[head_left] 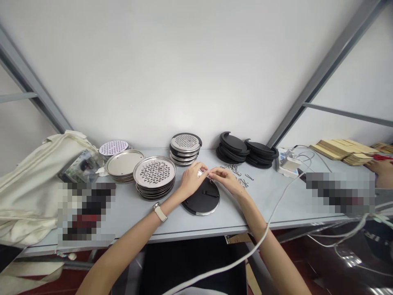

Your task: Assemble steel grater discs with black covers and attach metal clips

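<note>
My left hand (192,178) and my right hand (225,179) meet over the far edge of a black round disc with a metal rim (202,199) that lies flat on the grey table (184,221). Both hands have their fingers pinched together on a small metal clip (209,175) between them. Several loose metal clips (242,175) lie just right of my right hand. A watch with a pale strap is on my left wrist.
Stacks of perforated steel discs (155,176) (185,148) and plain steel plates (124,164) stand left and behind. Black disc stacks (233,148) (260,153) sit at the back right. A cream cloth bag (33,176) lies left, cardboard sleeves (346,150) and another person's hand (382,170) far right. A white cable (276,205) crosses the table edge.
</note>
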Tool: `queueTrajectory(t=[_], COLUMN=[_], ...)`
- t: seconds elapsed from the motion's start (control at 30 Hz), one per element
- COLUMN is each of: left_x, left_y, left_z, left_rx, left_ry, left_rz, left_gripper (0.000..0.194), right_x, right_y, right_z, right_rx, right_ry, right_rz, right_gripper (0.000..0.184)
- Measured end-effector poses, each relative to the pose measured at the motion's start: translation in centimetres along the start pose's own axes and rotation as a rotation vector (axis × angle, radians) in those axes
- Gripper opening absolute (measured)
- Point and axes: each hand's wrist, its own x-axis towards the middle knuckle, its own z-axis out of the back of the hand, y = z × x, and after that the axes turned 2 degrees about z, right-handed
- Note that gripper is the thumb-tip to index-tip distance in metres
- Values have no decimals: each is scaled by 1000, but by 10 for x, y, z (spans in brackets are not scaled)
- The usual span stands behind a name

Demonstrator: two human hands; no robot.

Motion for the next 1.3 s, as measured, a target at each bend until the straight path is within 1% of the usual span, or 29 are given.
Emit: queueTrajectory(t=[0.13, 0.27, 0.43, 0.6, 0.7, 0.77, 0.8, 0.9, 0.97, 1.0, 1.03, 1.07, 1.13, 1.17, 1.23, 1.3], left_x=[4, 6, 11, 13, 11, 9, 8, 6, 4, 3, 1, -1, -5, -7, -9, -10], left_y=[6, 10, 17, 18, 15, 13, 13, 12, 10, 9, 6, 4, -1, -3, -6, -7], left_z=[-1, -5, -11, -12, -11, -10, -10, -7, -5, -4, -4, -3, -1, -1, 0, 1], left_rx=[-117, -231, -389, -390, -333, -259, -244, -325, -327, -275, -196, -119, 7, 47, 99, 143], left_ry=[26, 47, 125, 83, 42, -8, -10, 44, 73, 92, 130, 171, 248, 304, 405, 463], left_rz=[13, 73, 184, 196, 189, 164, 151, 105, -6, -86, -166, -209, -211, -225, -309, -405], left_gripper=[15, 15, 20, 20, 19, 24, 27, 32, 31, 30, 29, 28, 28, 27, 27, 28], right_x=[0, 0, 0, 1, 1, 2, 3, 4, 6, 6, 7, 7, 8, 8, 9, 9], right_y=[4, 6, 3, 0, -3, -7, -9, -17, -20, -21, -22, -23, -24, -24, -25, -26], right_z=[-4, -3, -4, -3, -3, -2, -1, 3, 5, 6, 7, 8, 9, 10, 12, 13], right_rx=[3, 0, -1, -125, -170, -197, -210, -237, -236, -232, -225, -218, -206, -202, -200, -205], right_ry=[-1, -22, 37, 41, 50, 13, -19, -103, -119, -119, -121, -135, -185, -214, -252, -261], right_rz=[10, 13, 30, 42, 33, 40, 46, 50, 51, 54, 59, 65, 72, 73, 69, 66], right_gripper=[32, 31, 32, 33, 36, 38, 39, 39, 38, 37, 36, 36, 36, 37, 38, 38])
